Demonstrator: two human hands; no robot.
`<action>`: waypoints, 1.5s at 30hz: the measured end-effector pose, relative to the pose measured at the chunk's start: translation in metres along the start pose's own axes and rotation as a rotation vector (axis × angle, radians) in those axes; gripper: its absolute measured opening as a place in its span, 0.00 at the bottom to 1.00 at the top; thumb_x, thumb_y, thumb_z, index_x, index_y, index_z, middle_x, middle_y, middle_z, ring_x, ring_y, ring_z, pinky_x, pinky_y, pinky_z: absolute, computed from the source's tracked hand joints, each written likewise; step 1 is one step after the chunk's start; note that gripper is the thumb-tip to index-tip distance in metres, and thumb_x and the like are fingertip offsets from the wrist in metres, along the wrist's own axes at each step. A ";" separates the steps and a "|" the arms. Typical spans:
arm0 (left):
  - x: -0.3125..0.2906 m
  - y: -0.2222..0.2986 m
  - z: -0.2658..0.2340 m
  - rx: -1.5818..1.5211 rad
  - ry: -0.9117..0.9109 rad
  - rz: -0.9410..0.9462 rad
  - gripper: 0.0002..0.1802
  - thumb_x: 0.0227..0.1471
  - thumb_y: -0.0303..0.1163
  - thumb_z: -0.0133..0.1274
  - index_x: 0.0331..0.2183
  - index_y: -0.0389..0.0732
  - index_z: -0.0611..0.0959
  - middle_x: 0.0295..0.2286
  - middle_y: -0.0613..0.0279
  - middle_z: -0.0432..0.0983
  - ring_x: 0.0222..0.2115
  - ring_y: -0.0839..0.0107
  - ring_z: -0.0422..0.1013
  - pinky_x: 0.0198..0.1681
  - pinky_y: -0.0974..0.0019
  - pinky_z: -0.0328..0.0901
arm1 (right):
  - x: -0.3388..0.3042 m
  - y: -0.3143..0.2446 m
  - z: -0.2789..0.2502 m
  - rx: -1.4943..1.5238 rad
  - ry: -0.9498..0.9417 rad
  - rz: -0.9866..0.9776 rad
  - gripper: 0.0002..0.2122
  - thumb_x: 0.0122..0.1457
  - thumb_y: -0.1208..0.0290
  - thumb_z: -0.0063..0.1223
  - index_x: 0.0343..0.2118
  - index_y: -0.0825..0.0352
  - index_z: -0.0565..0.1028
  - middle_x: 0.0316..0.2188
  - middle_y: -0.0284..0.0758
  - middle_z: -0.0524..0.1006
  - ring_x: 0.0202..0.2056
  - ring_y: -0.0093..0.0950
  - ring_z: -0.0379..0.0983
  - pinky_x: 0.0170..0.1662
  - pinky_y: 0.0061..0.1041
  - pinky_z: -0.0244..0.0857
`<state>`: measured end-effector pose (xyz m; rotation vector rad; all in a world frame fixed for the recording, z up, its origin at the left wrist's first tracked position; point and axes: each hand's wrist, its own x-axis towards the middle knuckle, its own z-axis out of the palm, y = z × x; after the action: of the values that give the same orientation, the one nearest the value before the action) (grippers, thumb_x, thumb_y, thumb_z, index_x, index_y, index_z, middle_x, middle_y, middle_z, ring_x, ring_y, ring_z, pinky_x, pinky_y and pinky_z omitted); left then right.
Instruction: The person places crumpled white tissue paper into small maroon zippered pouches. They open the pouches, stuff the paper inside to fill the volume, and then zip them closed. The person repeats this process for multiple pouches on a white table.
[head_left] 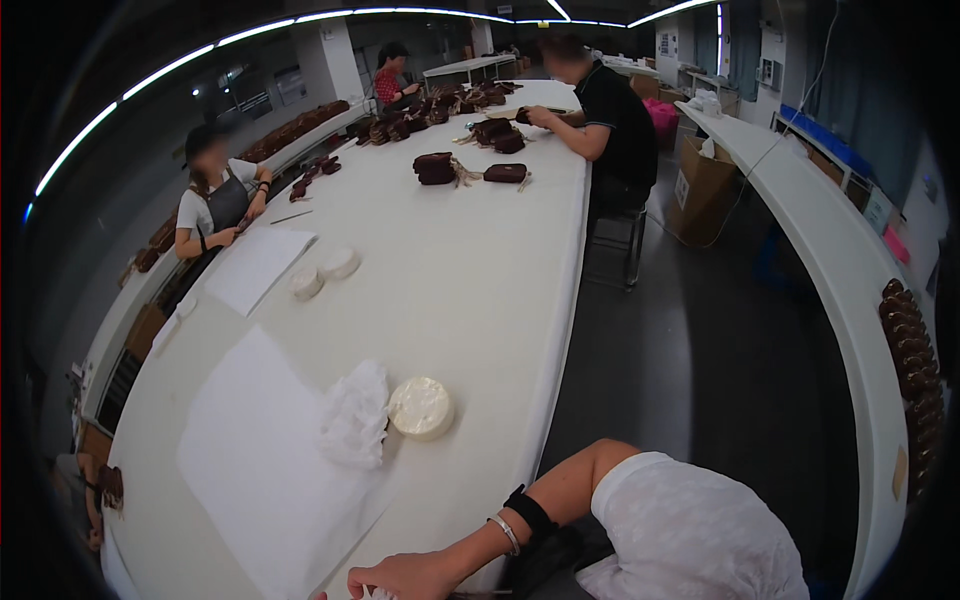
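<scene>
Dim workshop: long white table [480, 290] runs near to far in the middle, white bench [815, 235] along the right, another bench [110, 335] along the left, smaller white table [468, 65] far back, metal-legged stool [622, 213] right of the long one. Grey floor [640, 350] carries a pale streak of reflected light. Bright ceiling strip [168, 72] at left, pale pillar [345, 62] far left, dark curtain [850, 90] far right.

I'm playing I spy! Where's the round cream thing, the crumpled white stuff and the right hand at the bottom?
Round cream thing [421, 406]: head view, its flat top.
Crumpled white stuff [355, 415]: head view, its middle.
Right hand [408, 574]: head view, its back.
</scene>
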<state>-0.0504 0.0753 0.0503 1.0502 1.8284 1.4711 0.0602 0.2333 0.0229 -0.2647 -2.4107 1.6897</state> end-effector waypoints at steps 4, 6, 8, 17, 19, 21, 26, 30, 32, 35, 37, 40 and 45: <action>0.001 -0.002 0.002 0.125 -0.036 0.094 0.20 0.46 0.16 0.44 0.44 0.32 0.76 0.38 0.57 0.71 0.41 0.69 0.67 0.45 0.68 0.61 | 0.003 0.000 -0.001 -0.157 -0.047 -0.020 0.25 0.52 0.51 0.54 0.46 0.67 0.71 0.41 0.46 0.76 0.41 0.46 0.72 0.44 0.40 0.65; -0.005 0.005 -0.004 0.137 0.115 -0.005 0.17 0.48 0.18 0.43 0.43 0.32 0.76 0.35 0.57 0.72 0.37 0.70 0.68 0.42 0.68 0.62 | 0.007 0.013 -0.002 -0.176 -0.001 -0.111 0.22 0.53 0.56 0.53 0.45 0.68 0.71 0.38 0.44 0.75 0.39 0.42 0.73 0.42 0.37 0.66; -0.013 -0.008 -0.027 0.286 0.276 -0.008 0.15 0.51 0.23 0.42 0.41 0.32 0.77 0.28 0.59 0.74 0.29 0.72 0.67 0.34 0.70 0.62 | 0.010 0.019 -0.011 -0.124 0.073 -0.221 0.16 0.52 0.66 0.51 0.42 0.71 0.71 0.32 0.41 0.75 0.35 0.32 0.75 0.37 0.30 0.69; 0.017 0.003 -0.020 -0.176 0.157 -0.048 0.28 0.53 0.30 0.56 0.53 0.36 0.65 0.42 0.61 0.69 0.39 0.76 0.67 0.43 0.71 0.63 | 0.014 0.004 -0.052 0.734 0.028 0.267 0.13 0.56 0.72 0.48 0.45 0.66 0.69 0.35 0.29 0.73 0.35 0.16 0.67 0.32 0.19 0.64; 0.018 -0.005 -0.017 -0.242 0.110 -0.100 0.28 0.53 0.31 0.55 0.53 0.36 0.65 0.42 0.61 0.70 0.40 0.75 0.68 0.44 0.70 0.64 | 0.016 -0.002 -0.045 0.767 0.031 0.285 0.14 0.57 0.68 0.49 0.45 0.67 0.69 0.35 0.29 0.73 0.36 0.16 0.67 0.32 0.20 0.65; 0.023 -0.014 -0.015 -0.389 0.209 -0.163 0.23 0.55 0.30 0.52 0.51 0.37 0.66 0.41 0.61 0.71 0.40 0.75 0.68 0.45 0.70 0.63 | 0.016 -0.001 -0.044 0.670 0.042 0.305 0.12 0.58 0.66 0.50 0.41 0.68 0.72 0.32 0.28 0.74 0.33 0.16 0.68 0.30 0.19 0.66; 0.018 -0.029 -0.019 -0.450 0.381 -0.058 0.06 0.58 0.27 0.46 0.39 0.41 0.68 0.38 0.63 0.73 0.39 0.75 0.70 0.41 0.70 0.68 | 0.016 0.026 -0.055 0.556 0.076 0.343 0.10 0.62 0.65 0.47 0.34 0.67 0.75 0.23 0.27 0.73 0.25 0.17 0.70 0.30 0.20 0.67; 0.020 -0.021 -0.047 -0.601 0.579 -0.089 0.09 0.60 0.31 0.44 0.42 0.41 0.69 0.40 0.62 0.72 0.40 0.75 0.70 0.42 0.67 0.68 | 0.016 0.041 -0.078 0.568 0.001 0.312 0.16 0.63 0.59 0.44 0.41 0.69 0.73 0.26 0.31 0.76 0.28 0.19 0.73 0.32 0.21 0.68; 0.019 -0.022 -0.041 -0.538 0.568 -0.080 0.12 0.60 0.32 0.44 0.45 0.40 0.68 0.40 0.62 0.72 0.41 0.74 0.69 0.43 0.67 0.67 | 0.015 0.022 -0.063 0.546 -0.007 0.231 0.20 0.64 0.54 0.43 0.46 0.69 0.71 0.33 0.35 0.77 0.35 0.20 0.74 0.34 0.20 0.68; 0.028 -0.015 -0.013 -0.523 0.495 -0.122 0.16 0.60 0.34 0.44 0.48 0.38 0.69 0.42 0.61 0.71 0.43 0.72 0.69 0.45 0.67 0.66 | 0.016 0.009 -0.029 0.270 0.017 -0.083 0.27 0.61 0.53 0.47 0.56 0.70 0.63 0.44 0.39 0.74 0.45 0.27 0.70 0.44 0.27 0.67; 0.031 -0.005 0.004 -0.542 0.419 -0.162 0.18 0.60 0.36 0.45 0.49 0.37 0.69 0.44 0.60 0.70 0.44 0.71 0.68 0.46 0.66 0.65 | 0.018 0.003 -0.026 0.201 -0.023 -0.078 0.24 0.60 0.58 0.51 0.53 0.71 0.65 0.40 0.38 0.76 0.41 0.25 0.72 0.43 0.26 0.66; 0.021 -0.011 -0.005 -0.496 0.355 -0.184 0.15 0.60 0.31 0.43 0.47 0.34 0.71 0.41 0.60 0.73 0.41 0.73 0.70 0.45 0.69 0.64 | 0.013 -0.010 -0.045 0.212 -0.063 0.038 0.20 0.59 0.61 0.51 0.45 0.73 0.68 0.33 0.42 0.76 0.34 0.26 0.73 0.39 0.29 0.66; -0.009 -0.012 -0.064 0.077 0.465 -0.198 0.18 0.59 0.41 0.49 0.40 0.34 0.76 0.17 0.72 0.60 0.18 0.84 0.54 0.20 0.80 0.50 | 0.012 0.014 -0.107 0.116 0.352 0.102 0.16 0.58 0.62 0.51 0.26 0.74 0.68 0.20 0.40 0.73 0.24 0.28 0.69 0.29 0.33 0.61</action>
<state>-0.1002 0.0328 0.0530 0.5640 2.2476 1.6282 0.0765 0.3385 0.0461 -0.6195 -2.0680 1.6543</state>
